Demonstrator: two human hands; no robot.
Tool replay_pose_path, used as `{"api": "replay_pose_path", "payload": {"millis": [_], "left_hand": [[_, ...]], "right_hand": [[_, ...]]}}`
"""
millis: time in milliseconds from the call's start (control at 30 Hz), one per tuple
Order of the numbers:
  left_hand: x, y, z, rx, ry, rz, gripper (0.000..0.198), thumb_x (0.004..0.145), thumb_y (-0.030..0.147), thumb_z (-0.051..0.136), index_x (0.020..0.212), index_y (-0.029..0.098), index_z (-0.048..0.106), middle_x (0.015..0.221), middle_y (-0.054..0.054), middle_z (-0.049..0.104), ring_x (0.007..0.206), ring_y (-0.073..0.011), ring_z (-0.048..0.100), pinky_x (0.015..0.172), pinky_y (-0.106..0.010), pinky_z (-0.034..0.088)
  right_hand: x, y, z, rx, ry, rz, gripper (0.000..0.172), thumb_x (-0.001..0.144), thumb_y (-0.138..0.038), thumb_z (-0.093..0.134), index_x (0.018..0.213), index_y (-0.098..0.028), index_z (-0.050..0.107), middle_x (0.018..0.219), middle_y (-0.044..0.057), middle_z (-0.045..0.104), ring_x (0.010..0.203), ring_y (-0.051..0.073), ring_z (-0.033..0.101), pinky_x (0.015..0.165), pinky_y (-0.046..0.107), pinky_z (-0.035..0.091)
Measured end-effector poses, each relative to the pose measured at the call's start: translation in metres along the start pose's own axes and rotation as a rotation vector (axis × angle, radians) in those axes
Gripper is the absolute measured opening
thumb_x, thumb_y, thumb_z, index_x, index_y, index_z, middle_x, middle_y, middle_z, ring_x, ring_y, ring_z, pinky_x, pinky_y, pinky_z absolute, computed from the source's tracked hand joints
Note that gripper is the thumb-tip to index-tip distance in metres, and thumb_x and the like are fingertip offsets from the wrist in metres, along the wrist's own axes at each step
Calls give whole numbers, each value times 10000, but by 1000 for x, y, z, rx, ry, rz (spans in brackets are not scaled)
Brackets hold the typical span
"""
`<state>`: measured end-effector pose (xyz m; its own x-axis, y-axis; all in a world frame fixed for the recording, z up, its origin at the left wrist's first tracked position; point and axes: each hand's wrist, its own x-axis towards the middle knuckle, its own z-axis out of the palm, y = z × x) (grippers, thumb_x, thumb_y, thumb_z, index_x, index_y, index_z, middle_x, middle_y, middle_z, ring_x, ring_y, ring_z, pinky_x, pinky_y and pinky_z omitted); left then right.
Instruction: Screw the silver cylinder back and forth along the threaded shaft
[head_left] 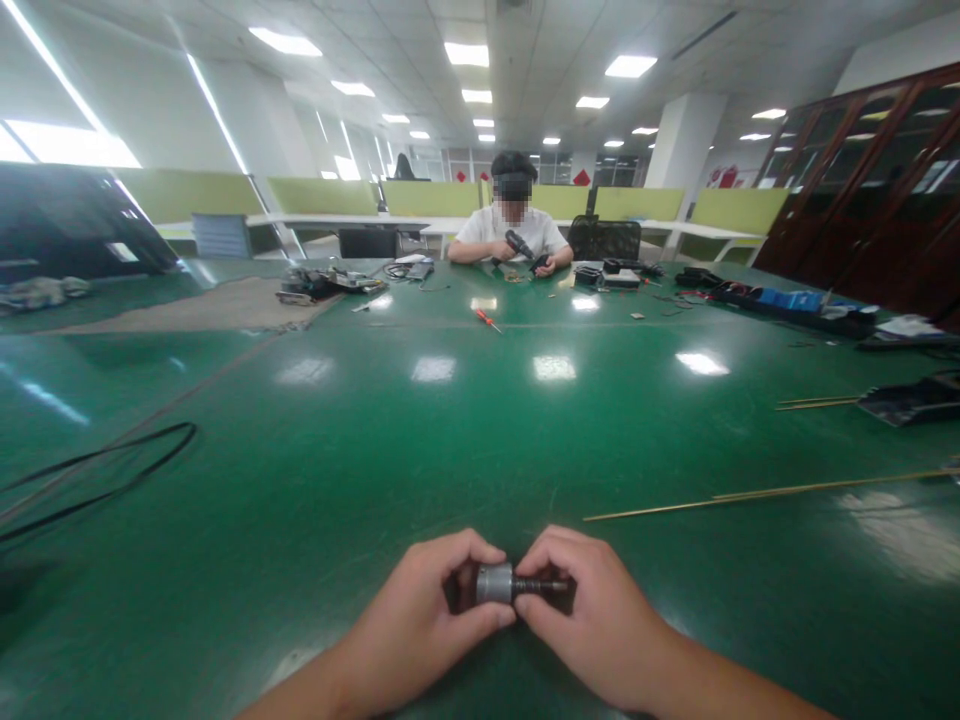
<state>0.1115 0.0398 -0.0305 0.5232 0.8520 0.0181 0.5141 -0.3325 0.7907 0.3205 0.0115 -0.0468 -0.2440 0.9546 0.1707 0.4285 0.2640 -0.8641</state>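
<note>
At the bottom middle, a small grey metal cylinder with a dark, ribbed shaft [495, 583] lies sideways between my hands. I cannot make out its exact kind. My left hand [409, 620] is closed round the cylinder, thumb below and fingers above. The thumb and fingers of my right hand [600, 610] pinch the part where the shaft meets the cylinder. The shaft's end points right into the hollow of my right hand. My fingertips hide part of the piece.
Two thin brass rods [675, 508] lie to the right, with more beside a dark tray [911, 400]. A black cable [165, 430] loops at left. Farther off lies a red screwdriver [487, 320]. Across the green table [480, 450], a person [510, 220] holds a power tool.
</note>
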Motion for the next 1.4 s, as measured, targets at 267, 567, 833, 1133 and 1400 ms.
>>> {"api": "replay_pose_path", "payload": {"millis": [267,567,833,1133,1400], "left_hand": [[0,-1,2,-22,-12,-48,266,790,365,754,963,173,691,694,18,613,618,-138,527,581,-217,369],[0,0,2,-68,-9,-59,286,788,391,758,952,166,690,701,13,615,619,-136,512,576,-216,362],[-1,-2,3,-80,-24,-50,286,801,382,748,976,166,680,720,14,609,638,-138,516,587,-219,370],[-1,1,1,-77,-26,-27,253,818,375,732,948,167,670,729,14,595,660,-143,514,601,-224,370],[-3,1,1,-72,-28,-19,257,830,393,729,941,170,662,738,18,596,674,-146,522,616,-230,382]], "right_hand": [[2,0,0,-12,-7,7,107,733,-100,694,781,-194,690,751,-11,647,703,148,600,650,256,399],[2,2,-1,-8,1,-4,96,728,-108,704,763,-196,686,739,-11,646,700,148,601,648,256,397],[0,2,0,7,6,-15,110,713,-88,693,751,-190,672,727,-15,634,687,141,592,641,248,399],[0,2,-1,5,3,-27,104,719,-89,683,744,-187,659,713,-20,624,668,135,584,624,242,392],[-1,2,0,-12,19,-21,109,721,-101,695,744,-192,640,721,-24,631,673,135,583,628,239,388]]}}
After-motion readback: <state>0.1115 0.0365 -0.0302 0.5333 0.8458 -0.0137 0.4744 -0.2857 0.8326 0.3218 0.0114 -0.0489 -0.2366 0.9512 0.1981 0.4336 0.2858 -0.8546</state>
